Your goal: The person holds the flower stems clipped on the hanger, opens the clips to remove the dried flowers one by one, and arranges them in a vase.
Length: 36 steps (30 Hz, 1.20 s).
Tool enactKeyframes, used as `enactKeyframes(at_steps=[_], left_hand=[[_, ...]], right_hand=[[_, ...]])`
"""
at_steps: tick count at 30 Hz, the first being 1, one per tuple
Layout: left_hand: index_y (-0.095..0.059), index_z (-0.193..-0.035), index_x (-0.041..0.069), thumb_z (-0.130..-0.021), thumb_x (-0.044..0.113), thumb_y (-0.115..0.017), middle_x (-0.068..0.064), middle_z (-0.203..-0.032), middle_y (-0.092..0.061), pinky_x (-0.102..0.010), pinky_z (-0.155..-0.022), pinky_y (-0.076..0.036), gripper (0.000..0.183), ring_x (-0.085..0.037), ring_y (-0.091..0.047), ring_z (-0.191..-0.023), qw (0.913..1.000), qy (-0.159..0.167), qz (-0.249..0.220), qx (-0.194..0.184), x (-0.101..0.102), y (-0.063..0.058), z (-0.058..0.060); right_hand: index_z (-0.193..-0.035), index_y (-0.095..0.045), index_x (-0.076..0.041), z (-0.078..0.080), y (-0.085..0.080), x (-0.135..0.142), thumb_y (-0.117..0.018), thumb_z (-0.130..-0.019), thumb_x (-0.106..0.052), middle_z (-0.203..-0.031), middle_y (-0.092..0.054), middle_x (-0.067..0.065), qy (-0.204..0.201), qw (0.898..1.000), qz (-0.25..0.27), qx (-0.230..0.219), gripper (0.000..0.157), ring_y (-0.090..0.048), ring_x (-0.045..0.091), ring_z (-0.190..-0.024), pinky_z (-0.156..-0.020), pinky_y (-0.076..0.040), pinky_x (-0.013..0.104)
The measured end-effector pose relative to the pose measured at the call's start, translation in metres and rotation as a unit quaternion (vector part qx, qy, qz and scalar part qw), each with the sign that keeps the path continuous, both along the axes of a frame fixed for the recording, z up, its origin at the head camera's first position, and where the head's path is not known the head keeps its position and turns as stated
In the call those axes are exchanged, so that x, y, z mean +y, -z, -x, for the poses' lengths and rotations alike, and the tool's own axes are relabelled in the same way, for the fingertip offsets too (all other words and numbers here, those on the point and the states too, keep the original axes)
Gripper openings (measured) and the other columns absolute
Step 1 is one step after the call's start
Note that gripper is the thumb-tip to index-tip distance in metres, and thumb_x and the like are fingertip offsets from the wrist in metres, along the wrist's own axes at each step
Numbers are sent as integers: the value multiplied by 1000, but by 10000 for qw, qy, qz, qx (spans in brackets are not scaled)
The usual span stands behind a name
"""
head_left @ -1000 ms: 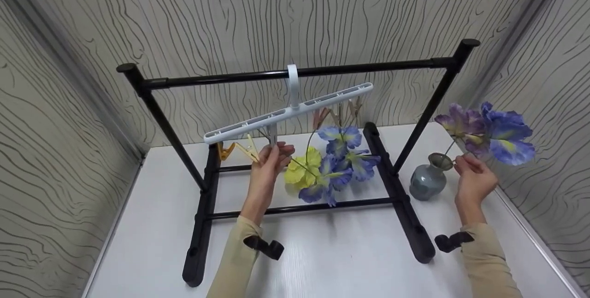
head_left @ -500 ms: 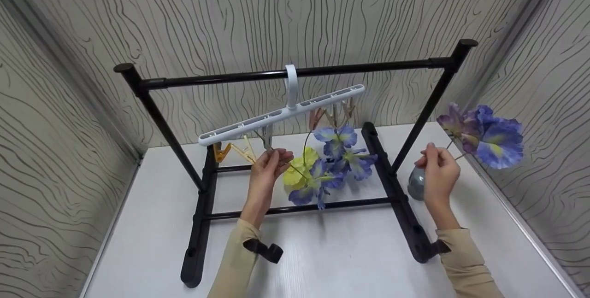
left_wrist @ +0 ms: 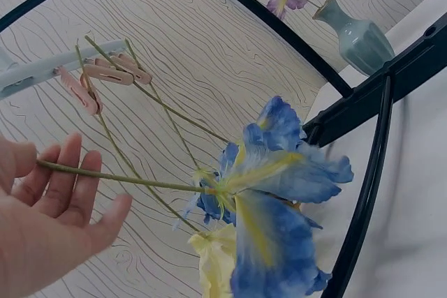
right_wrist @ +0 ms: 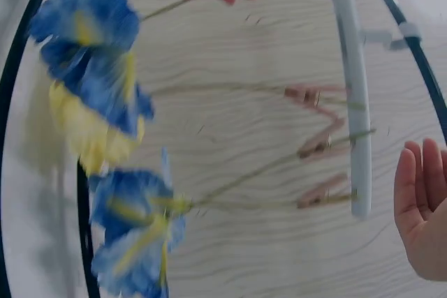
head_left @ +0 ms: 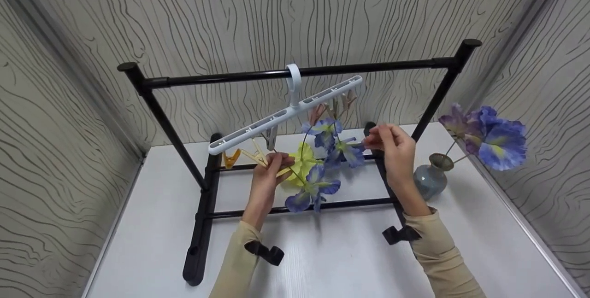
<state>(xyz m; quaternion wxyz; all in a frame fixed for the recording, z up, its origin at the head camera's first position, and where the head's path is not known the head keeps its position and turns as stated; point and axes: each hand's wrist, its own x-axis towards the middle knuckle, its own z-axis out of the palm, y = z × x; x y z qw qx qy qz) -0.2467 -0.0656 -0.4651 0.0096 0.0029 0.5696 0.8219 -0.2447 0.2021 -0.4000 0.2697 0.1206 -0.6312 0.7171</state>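
Note:
My left hand (head_left: 266, 178) pinches the thin green stem (left_wrist: 112, 174) of a blue iris (head_left: 314, 188) between thumb and fingers. The flower head points down to the right. Just above those fingers, a grey clothespin (head_left: 271, 138) hangs from the pale blue hanger (head_left: 286, 115), at the stem's upper end. Three pinkish clothespins (right_wrist: 314, 148) on the hanger's right part hold other stems, with blue irises (head_left: 348, 151) and a yellow flower (head_left: 302, 169) hanging below. My right hand (head_left: 397, 153) is raised beside these irises, fingers loosely bent and holding nothing.
The hanger hooks over the top bar (head_left: 221, 78) of a black rack. An orange clothespin (head_left: 230, 157) and a cream clothespin (head_left: 254, 153) hang at its left end. Right of the rack, a grey-blue vase (head_left: 429, 182) bears purple and blue irises (head_left: 502, 139).
My right hand has left the vase's flowers and moved left to the hanging irises. The hanger has turned a little. My left hand stays on its stem, whose flower has shifted slightly left.

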Motion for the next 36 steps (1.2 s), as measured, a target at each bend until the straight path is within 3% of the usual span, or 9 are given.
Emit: enactKeyframes(at_steps=[6,14,20,28,33,36], left_hand=[[-62,-111,-2,-111,19,-51,-9,-104,-71,-37,-94,-58,24,-23,-69,-105,9999,81,13,62,1,1,-2],[-60,-113,-5,-112,19,-49,-12,-104,-69,-37,-94,-58,27,-25,-69,-105,9994,-53,330,-33,-1,6,-5],[-60,-115,-5,-112,22,-49,-15,-108,-68,-37,-93,-59,29,-33,-66,-112,9987,-7,484,-147,-1,7,-7],[-60,-114,-4,-111,24,-51,-17,-112,-68,-38,-92,-59,30,-29,-68,-109,9982,55,587,-107,-4,10,-10],[-61,-112,-3,-111,24,-52,-17,-111,-67,-38,-91,-60,29,-23,-69,-103,9981,79,615,-12,-7,10,-12],[-62,-112,-2,-110,27,-53,-16,-110,-68,-38,-90,-60,30,-20,-69,-101,9974,102,708,-15,-8,9,-13]], right_hand=[[-99,-66,11,5,-10,-28,-52,-108,-8,-88,-73,10,-749,9967,-325,-25,25,-73,18,-82,-75,-62,31],[-111,-64,12,13,-9,-66,-56,-106,-3,-104,-72,24,-1732,9805,-443,-819,18,-73,24,-94,-85,-61,36],[-126,-58,13,24,-8,-92,-58,-105,-6,-118,-69,20,-2118,9671,-730,-1203,28,-67,36,-113,-95,-58,38],[-140,-50,9,37,-6,-120,-55,-108,-10,-135,-60,25,-2568,9508,-573,-1633,38,-58,40,-127,-103,-53,42],[-135,-55,6,43,-2,-131,-57,-108,-12,-128,-66,21,-2749,9441,-118,-1816,33,-62,41,-123,-102,-54,43],[-133,-57,7,45,-1,-135,-57,-108,-10,-119,-70,16,-2802,9435,14,-1766,30,-69,32,-112,-100,-55,42]])
